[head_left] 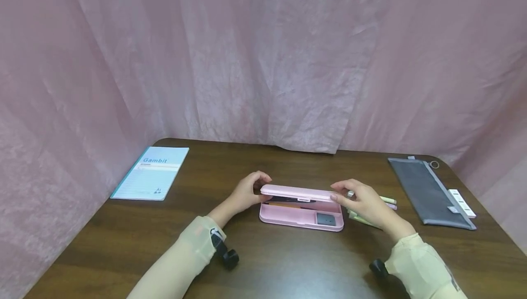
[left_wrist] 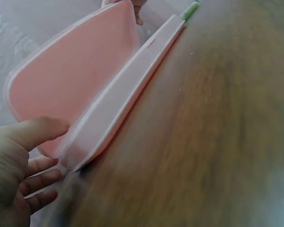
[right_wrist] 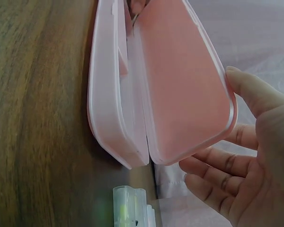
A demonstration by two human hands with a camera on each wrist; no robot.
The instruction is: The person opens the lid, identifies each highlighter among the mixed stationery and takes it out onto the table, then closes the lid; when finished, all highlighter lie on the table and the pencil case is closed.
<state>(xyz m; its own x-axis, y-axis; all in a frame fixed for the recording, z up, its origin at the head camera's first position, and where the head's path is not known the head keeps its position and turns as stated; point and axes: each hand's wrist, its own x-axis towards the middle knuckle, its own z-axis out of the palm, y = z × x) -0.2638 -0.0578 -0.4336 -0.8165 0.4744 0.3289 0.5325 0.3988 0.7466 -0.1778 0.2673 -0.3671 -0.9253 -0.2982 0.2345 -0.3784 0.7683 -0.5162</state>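
Observation:
A pink pencil case (head_left: 284, 217) lies on the table with its lid (head_left: 296, 192) partly raised. Inside it are a dark pen, an orange-yellow pencil (head_left: 284, 205) and a dark grey square piece (head_left: 326, 219) in the right compartment. My left hand (head_left: 248, 191) holds the case's left end, thumb in front and fingers behind. At the right end, my right hand (head_left: 364, 203) grips the lid's corner; its thumb (right_wrist: 248, 87) is on the rim and its fingers are behind.
Several pale highlighters (head_left: 388, 200) lie beside the case, partly hidden by the right hand. A Gambit notebook (head_left: 150, 175) is at the left. On the right are a grey mesh zip pouch (head_left: 428, 194) and a small white box (head_left: 462, 203). A pink curtain (head_left: 263, 61) hangs behind the table.

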